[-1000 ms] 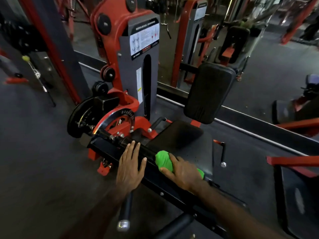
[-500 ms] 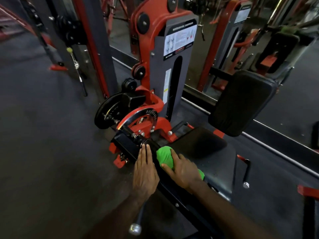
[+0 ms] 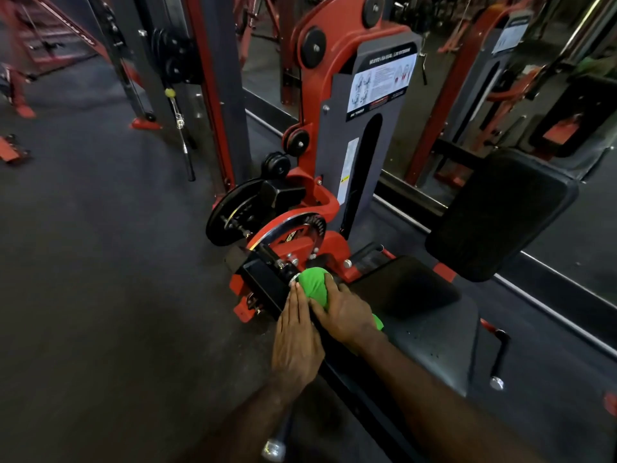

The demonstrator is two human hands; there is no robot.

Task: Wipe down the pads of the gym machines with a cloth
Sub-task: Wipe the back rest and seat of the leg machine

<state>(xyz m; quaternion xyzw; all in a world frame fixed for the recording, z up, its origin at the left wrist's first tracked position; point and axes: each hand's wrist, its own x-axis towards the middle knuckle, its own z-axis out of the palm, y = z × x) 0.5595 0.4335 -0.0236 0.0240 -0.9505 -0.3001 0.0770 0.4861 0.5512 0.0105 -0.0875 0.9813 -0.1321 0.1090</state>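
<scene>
Green cloth point(image 3: 313, 289) bunched on the black roller pad point(image 3: 267, 285) at its chrome-capped end beside the red pivot; pad's long axis runs from there back toward the person. Right hand point(image 3: 345, 314) grips the cloth, fingers curled over it. Left hand point(image 3: 295, 339), fingers straight, rests flat on the pad just beside; unwiped length likely lies behind the right hand.

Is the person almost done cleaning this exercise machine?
Hard to tell what is already clean; no pad shows wipe marks. In hand: the right hand grips the green cloth on the black roller pad, the left hand resting flat beside it. Probably left: the seat pad and back pad, neither touched now.
</scene>
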